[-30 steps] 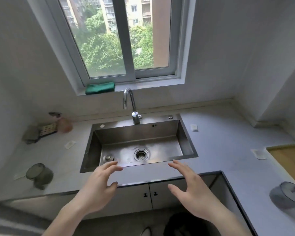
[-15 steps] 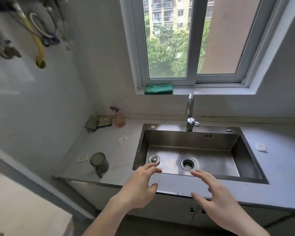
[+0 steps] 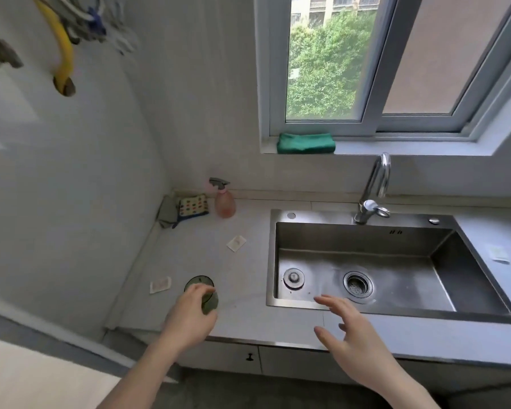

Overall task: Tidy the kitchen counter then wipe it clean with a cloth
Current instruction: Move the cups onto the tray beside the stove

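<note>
A dark green translucent cup (image 3: 202, 287) stands on the grey counter (image 3: 242, 290) left of the sink. My left hand (image 3: 189, 314) is on the cup, its fingers curled round the near side. My right hand (image 3: 354, 338) hovers open over the counter's front edge, by the sink's near rim, holding nothing. A folded green cloth (image 3: 306, 143) lies on the window sill. A pink spray bottle (image 3: 224, 202) stands at the back of the counter, beside a patterned cloth (image 3: 193, 205) and a grey cloth (image 3: 167, 212) in the corner.
The steel sink (image 3: 396, 261) holds a loose plug (image 3: 293, 278) and a drain strainer (image 3: 357, 284); the tap (image 3: 373, 187) rises behind it. Small paper scraps lie on the counter (image 3: 236, 243) (image 3: 160, 285) (image 3: 498, 253). A wall stands close on the left.
The view swung left and moved closer. My left hand went from hovering over the sink's front to gripping the green cup. My right hand stays open near the sink's front edge.
</note>
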`<state>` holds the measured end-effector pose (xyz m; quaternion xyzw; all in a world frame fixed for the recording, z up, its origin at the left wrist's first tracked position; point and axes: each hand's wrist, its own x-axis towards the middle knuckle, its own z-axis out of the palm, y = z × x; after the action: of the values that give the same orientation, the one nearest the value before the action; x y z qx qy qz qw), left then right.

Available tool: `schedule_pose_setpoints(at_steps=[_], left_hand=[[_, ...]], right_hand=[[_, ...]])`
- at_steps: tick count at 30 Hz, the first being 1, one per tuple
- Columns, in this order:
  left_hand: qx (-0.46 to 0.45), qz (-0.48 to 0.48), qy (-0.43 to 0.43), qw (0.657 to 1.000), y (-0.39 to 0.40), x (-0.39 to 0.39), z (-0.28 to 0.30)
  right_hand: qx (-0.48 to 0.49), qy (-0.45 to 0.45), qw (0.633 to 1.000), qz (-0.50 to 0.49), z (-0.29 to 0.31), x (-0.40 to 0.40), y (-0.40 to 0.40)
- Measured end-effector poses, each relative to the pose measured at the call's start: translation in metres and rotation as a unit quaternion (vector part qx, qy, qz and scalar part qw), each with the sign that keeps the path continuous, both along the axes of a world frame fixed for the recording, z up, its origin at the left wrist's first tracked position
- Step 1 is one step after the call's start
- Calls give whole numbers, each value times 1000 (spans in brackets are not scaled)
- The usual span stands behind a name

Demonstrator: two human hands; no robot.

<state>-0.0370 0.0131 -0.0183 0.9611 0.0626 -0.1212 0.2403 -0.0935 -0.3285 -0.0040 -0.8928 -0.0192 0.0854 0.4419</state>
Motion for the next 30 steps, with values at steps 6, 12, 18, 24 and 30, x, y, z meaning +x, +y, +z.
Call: schedule_pose_setpoints(at_steps=[6, 12, 18, 24, 30], left_hand=[[-57, 149, 41, 986, 40, 9, -45], [-115, 202, 111, 966, 44, 16, -77], [-117, 203, 123, 964, 36, 16, -91], [-149, 224, 92, 959, 36, 18, -93], [-182, 245, 124, 944, 57, 24, -97]], right_hand=[[-26, 25, 999, 5, -11, 4, 20], [-31, 33, 999, -13, -16, 2, 28], [-23, 47, 998, -38, -27, -12, 28], [-21, 61, 996, -53, -33, -21, 25], [-12, 62, 997, -47, -34, -13, 35]])
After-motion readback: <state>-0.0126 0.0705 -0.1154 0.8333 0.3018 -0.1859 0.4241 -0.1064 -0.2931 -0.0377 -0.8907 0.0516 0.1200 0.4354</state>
